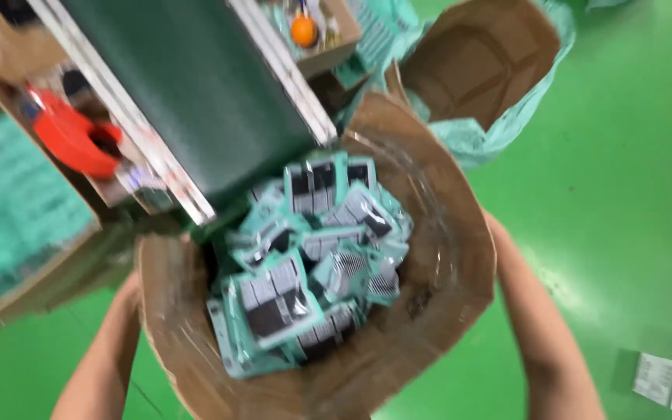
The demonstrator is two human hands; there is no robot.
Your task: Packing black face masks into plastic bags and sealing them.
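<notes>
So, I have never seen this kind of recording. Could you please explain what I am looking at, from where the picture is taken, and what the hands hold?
There is no machine here. A person wears a camera on the head, so the single picture looks down past their own arms. The picture is blurred by motion.

The left hand and the right hand reach around the two sides of a large brown paper sack; the fingers are hidden behind it, so the grip itself cannot be seen. The sack is open and filled with small teal and black packets.

Below is a green floor. Behind the sack stands a dark green table edge, a second open brown sack, and a red tape dispenser in a box.
</notes>
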